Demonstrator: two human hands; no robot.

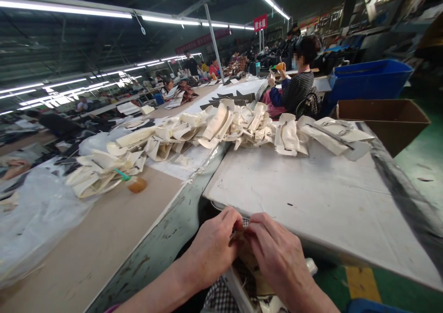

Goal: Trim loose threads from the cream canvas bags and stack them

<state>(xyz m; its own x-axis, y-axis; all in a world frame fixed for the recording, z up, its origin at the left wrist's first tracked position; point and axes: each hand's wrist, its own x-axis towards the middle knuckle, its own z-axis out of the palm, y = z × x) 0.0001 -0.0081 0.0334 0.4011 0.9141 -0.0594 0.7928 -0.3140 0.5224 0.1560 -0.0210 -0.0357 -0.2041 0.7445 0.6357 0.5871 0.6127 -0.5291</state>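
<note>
My left hand [218,239] and my right hand [277,253] meet close together above my lap, at the near edge of the table. Both have their fingertips pinched on a beige piece of material [249,254], which hangs down between them. Its shape is mostly hidden by the hands. Under it a checked black-and-white cloth [221,294] covers my lap, with more pale pieces around it. Farther forward, a long heap of cream-coloured sewn pieces [214,123] lies across the tables, some with dark strips or zips on them.
A bottle of amber liquid with a green nozzle [134,183] lies on the left table [114,239]. The white tabletop [311,193] spreads to the right. Clear plastic [38,220] lies left. A co-worker [294,82] sits beyond, near a blue bin [370,80] and a brown box [380,114].
</note>
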